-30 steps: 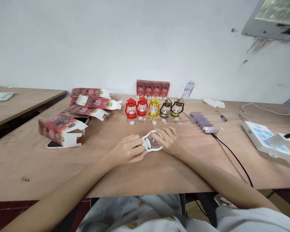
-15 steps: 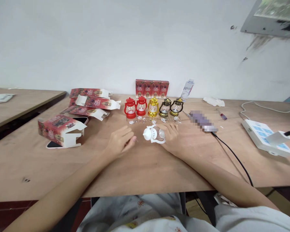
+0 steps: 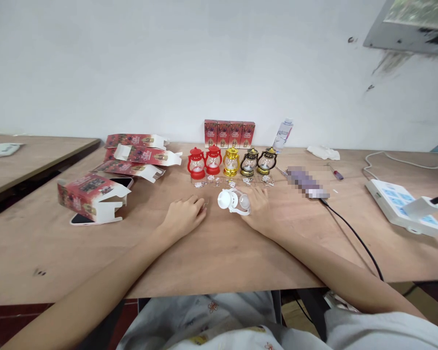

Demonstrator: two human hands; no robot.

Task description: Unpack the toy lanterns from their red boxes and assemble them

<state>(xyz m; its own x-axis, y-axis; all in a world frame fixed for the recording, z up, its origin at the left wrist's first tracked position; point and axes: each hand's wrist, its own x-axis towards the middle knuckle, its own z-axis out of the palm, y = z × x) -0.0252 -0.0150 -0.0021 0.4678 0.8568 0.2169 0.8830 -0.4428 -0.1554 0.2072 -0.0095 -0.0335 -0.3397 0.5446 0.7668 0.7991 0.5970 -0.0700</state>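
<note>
My right hand (image 3: 260,209) is closed around the base end of a small white lantern (image 3: 226,200), which lies tilted on its side with its top toward my left hand. Part of its clear globe and handle shows. My left hand (image 3: 185,214) is closed in a pinch just left of the lantern, apart from it. A thin metal wire piece (image 3: 206,204) pokes out at its fingertips. Beyond my hands stand red lanterns (image 3: 196,164), a gold lantern (image 3: 231,162) and black-and-gold lanterns (image 3: 248,163). Small white pieces and thin wire bits (image 3: 232,184) lie before them.
Opened red boxes (image 3: 82,194) lie at the left, one over a phone (image 3: 81,219). Several upright red boxes (image 3: 223,133) and a tilted bottle (image 3: 282,134) are at the back. At the right are a cabled phone (image 3: 316,193), a screwdriver (image 3: 337,175) and a power strip (image 3: 401,204).
The white lantern has turned a little in my right hand, its top now facing more toward me. My left fingers have drawn together, and the wire piece now points upward.
</note>
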